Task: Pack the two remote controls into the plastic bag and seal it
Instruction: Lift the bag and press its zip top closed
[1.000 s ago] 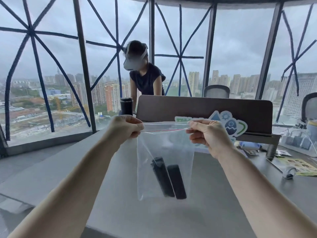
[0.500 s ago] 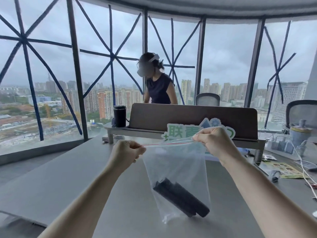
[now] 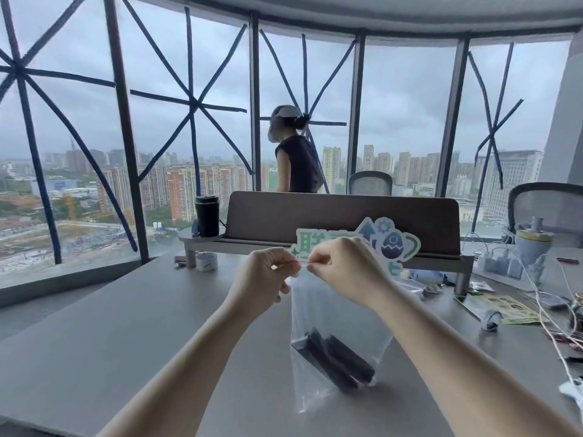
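A clear plastic bag (image 3: 328,313) hangs above the grey table (image 3: 132,335), its bottom near the tabletop. Two black remote controls (image 3: 339,361) lie slanted side by side at the bottom of the bag. My left hand (image 3: 263,279) and my right hand (image 3: 344,271) pinch the bag's red zip strip at the top. The two hands are close together, with only a short stretch of strip showing between the fingertips.
A brown desk divider on a shelf (image 3: 344,222) stands behind the bag, with a black cup (image 3: 207,216) at its left end and a colourful sign (image 3: 391,244). A person (image 3: 295,152) stands beyond it by the windows. Cables, papers and small items (image 3: 511,307) crowd the right side.
My hands have come close together along the bag's top strip. The view tilted up. The remotes shifted in the bag and now lie slanted. The person behind turned away.
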{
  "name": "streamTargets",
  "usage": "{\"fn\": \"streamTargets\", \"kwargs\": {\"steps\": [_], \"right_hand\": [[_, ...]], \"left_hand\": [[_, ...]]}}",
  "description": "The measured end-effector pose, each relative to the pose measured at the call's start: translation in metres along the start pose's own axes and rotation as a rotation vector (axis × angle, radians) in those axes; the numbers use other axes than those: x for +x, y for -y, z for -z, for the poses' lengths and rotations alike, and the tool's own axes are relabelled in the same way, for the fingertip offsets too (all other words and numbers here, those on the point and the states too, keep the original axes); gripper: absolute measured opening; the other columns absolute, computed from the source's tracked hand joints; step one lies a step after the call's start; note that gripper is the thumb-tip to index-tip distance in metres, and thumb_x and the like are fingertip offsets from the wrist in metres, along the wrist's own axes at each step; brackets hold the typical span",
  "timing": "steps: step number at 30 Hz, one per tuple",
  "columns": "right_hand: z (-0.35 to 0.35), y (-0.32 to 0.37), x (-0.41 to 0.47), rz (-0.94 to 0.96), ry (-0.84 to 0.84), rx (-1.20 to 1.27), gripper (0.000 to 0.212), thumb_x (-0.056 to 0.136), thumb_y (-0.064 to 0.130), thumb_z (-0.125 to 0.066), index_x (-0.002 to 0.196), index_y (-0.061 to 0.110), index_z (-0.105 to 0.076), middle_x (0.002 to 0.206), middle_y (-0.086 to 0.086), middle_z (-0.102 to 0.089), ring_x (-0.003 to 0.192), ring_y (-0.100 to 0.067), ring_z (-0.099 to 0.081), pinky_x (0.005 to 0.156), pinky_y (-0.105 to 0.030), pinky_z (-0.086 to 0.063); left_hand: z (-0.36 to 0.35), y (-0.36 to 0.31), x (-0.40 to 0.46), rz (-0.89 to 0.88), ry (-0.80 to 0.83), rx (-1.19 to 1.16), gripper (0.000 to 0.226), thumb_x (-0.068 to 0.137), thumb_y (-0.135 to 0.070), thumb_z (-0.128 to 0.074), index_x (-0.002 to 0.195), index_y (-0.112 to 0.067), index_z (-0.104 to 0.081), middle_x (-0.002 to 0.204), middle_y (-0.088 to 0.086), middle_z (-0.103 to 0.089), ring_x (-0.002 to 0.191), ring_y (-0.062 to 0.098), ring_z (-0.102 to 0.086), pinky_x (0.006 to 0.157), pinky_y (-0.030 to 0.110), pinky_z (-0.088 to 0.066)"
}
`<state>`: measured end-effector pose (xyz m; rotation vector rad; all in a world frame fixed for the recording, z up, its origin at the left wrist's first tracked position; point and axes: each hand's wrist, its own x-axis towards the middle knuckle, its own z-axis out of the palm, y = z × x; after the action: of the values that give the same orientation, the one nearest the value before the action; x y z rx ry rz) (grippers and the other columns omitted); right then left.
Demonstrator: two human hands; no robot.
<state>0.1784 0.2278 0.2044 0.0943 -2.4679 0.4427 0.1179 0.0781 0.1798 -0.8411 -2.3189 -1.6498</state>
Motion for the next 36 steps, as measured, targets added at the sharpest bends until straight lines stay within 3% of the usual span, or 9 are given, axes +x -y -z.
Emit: {"fn": "streamTargets", "kwargs": {"steps": [2,7,13,19,24,28,31,36], "right_hand": [[0.006,-0.001,0.004,-0.044,0.010,0.011,0.010,0.082,0.032,-0.072,0.083,0.025,-0.079,0.082,0.005,-0.077,0.083,-0.018,-0.069,0.080,-0.039,-0.056],[0.023,0.000,0.017,-0.071,0.074,0.102,0.009,0.079,0.035,-0.074,0.078,0.027,-0.077,0.071,0.008,-0.073,0.075,-0.011,-0.066,0.075,-0.039,-0.057],[0.027,0.004,0.024,-0.070,0.116,0.133,0.011,0.078,0.026,-0.074,0.067,0.021,-0.075,0.059,0.008,-0.066,0.057,-0.003,-0.054,0.064,-0.032,-0.053],[0.030,0.008,0.030,-0.116,0.197,0.219,0.011,0.076,0.022,-0.075,0.069,0.014,-0.077,0.061,0.003,-0.070,0.060,-0.008,-0.058,0.072,-0.039,-0.059],[0.044,0.014,0.029,-0.142,0.284,0.254,0.015,0.081,0.015,-0.075,0.066,0.020,-0.074,0.062,0.005,-0.067,0.043,0.007,-0.052,0.051,-0.012,-0.046],[0.053,0.018,0.032,-0.169,0.282,0.221,0.015,0.081,0.017,-0.076,0.067,0.022,-0.073,0.053,0.010,-0.064,0.047,-0.001,-0.055,0.040,-0.004,-0.038],[0.054,0.021,0.034,-0.178,0.285,0.214,0.012,0.080,0.016,-0.076,0.068,0.020,-0.075,0.039,0.013,-0.058,0.048,-0.007,-0.053,0.046,-0.013,-0.040],[0.046,0.022,0.032,-0.143,0.228,0.197,0.019,0.076,0.016,-0.076,0.059,0.023,-0.073,0.040,0.015,-0.059,0.048,-0.007,-0.053,0.055,-0.020,-0.044]], "left_hand": [[0.000,-0.004,0.002,-0.026,-0.013,0.026,0.011,0.084,-0.012,-0.062,0.076,-0.010,-0.068,0.069,-0.003,-0.068,0.046,0.010,-0.055,0.043,0.025,-0.048],[0.002,-0.018,0.010,-0.092,-0.026,0.025,0.011,0.082,-0.010,-0.062,0.073,-0.008,-0.068,0.068,0.001,-0.066,0.045,0.012,-0.055,0.038,0.021,-0.044],[0.006,-0.022,0.014,-0.045,-0.019,-0.070,0.008,0.080,-0.008,-0.065,0.076,-0.007,-0.072,0.066,0.003,-0.066,0.042,0.009,-0.051,0.036,0.019,-0.042],[0.005,-0.022,0.009,0.009,-0.019,-0.198,0.008,0.083,-0.006,-0.065,0.077,-0.003,-0.069,0.065,0.003,-0.063,0.039,0.008,-0.045,0.035,0.016,-0.036],[0.010,-0.028,0.013,-0.030,-0.005,-0.128,0.007,0.081,-0.008,-0.067,0.082,-0.004,-0.072,0.066,0.002,-0.065,0.039,0.006,-0.044,0.036,0.018,-0.037],[0.015,-0.033,0.016,-0.029,0.012,-0.149,0.008,0.079,-0.008,-0.070,0.084,-0.004,-0.074,0.064,0.001,-0.065,0.038,0.005,-0.043,0.035,0.018,-0.036],[0.018,-0.034,0.019,-0.020,0.025,-0.143,0.008,0.078,-0.006,-0.070,0.083,-0.005,-0.075,0.060,-0.002,-0.064,0.038,0.006,-0.042,0.035,0.018,-0.035],[0.017,-0.032,0.019,-0.027,-0.007,-0.128,0.005,0.078,-0.006,-0.069,0.078,-0.005,-0.074,0.055,-0.004,-0.062,0.037,0.005,-0.039,0.036,0.016,-0.034]]}}
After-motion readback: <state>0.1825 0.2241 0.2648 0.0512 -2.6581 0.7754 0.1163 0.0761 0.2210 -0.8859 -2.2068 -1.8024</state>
